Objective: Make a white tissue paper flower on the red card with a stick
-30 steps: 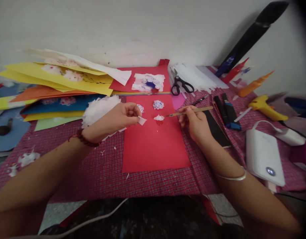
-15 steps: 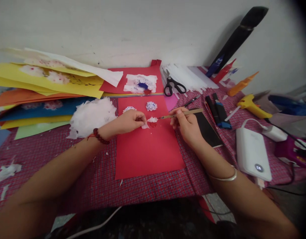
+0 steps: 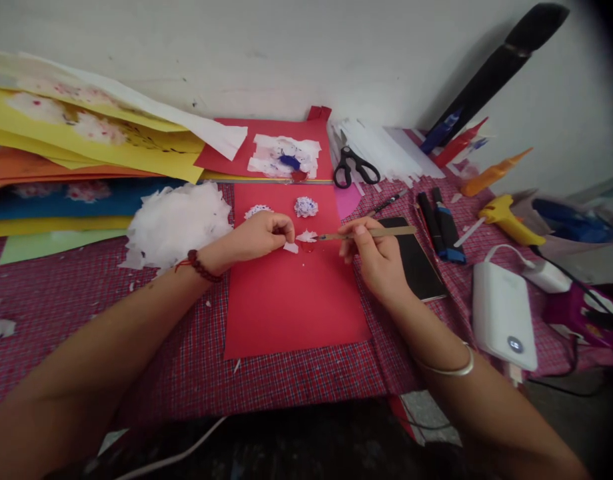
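Observation:
A sheet of red paper (image 3: 291,307) lies in front of me. My left hand (image 3: 259,238) is over its left part, fingers pinched on a small scrap of white paper (image 3: 291,247). My right hand (image 3: 371,257) grips a flat tan stick (image 3: 394,231) with a dark tip. That tip points left and meets or nearly meets a ruffled white paper piece (image 3: 306,236) on the sheet. Just below the piece is a glossy wet-looking spot (image 3: 308,247). Two paper flowers with blue-purple specks, one at the right (image 3: 306,207) and one partly behind my left hand (image 3: 258,211), sit farther up.
Left of the sheet lies a heap of white paper pieces (image 3: 179,223), beside stacked coloured papers (image 3: 151,150). Black-handled scissors (image 3: 355,168) rest behind. At right are a black notebook (image 3: 421,267), a yellow glue gun (image 3: 511,220) and a white power bank (image 3: 504,313).
The camera view has shifted slightly. Both hands stay nearly in place, still pinching the scrap and holding the stick close to the ruffled white piece.

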Demonstrator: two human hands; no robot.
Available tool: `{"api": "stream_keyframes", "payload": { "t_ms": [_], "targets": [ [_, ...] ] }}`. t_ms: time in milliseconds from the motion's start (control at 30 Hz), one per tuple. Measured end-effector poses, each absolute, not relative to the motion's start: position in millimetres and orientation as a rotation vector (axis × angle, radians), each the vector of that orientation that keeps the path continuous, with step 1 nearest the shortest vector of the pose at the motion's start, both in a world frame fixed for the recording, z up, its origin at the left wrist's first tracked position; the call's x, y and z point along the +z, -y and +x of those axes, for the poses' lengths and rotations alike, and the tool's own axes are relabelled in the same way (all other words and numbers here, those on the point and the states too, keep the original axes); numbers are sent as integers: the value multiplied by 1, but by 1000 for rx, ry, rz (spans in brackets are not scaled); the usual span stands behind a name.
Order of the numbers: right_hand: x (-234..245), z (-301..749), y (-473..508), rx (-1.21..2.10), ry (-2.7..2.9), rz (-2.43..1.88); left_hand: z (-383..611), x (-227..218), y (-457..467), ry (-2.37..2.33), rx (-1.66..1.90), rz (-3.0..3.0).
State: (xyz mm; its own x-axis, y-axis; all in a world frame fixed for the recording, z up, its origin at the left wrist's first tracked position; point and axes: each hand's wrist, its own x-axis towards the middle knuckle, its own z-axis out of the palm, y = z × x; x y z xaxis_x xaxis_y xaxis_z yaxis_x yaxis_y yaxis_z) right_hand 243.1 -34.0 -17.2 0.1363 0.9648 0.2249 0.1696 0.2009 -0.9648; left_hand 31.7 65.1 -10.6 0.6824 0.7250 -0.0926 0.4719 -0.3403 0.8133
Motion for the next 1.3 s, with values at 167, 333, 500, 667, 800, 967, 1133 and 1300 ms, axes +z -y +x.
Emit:
{"api": "stream_keyframes", "payload": {
  "t_ms": [167,333,500,667,800,967,1133,1300],
  "targets": [
    [-16,239,37,881,1316,-1211,30,-2,-59,-917,356,1838],
    [-17,238,38,897,1322,-1200,28,-2,-62,-940,240,2029],
    [-15,236,39,877,1323,-1215,29,-3,-68,-849,221,2000],
    [-16,235,39,865,1314,-1211,36,-3,-68,-899,253,2051],
    [-17,234,38,817,1297,-1156,46,-6,-64,-986,274,2086],
    [-17,231,40,768,1343,-1133,52,-10,-60,-1034,333,2107],
    [-21,228,39,688,1525,-1206,53,-11,-59,-1015,373,2135],
    [-27,228,35,585,1685,-1248,54,-11,-59,-1002,384,2145]
  ]
}}
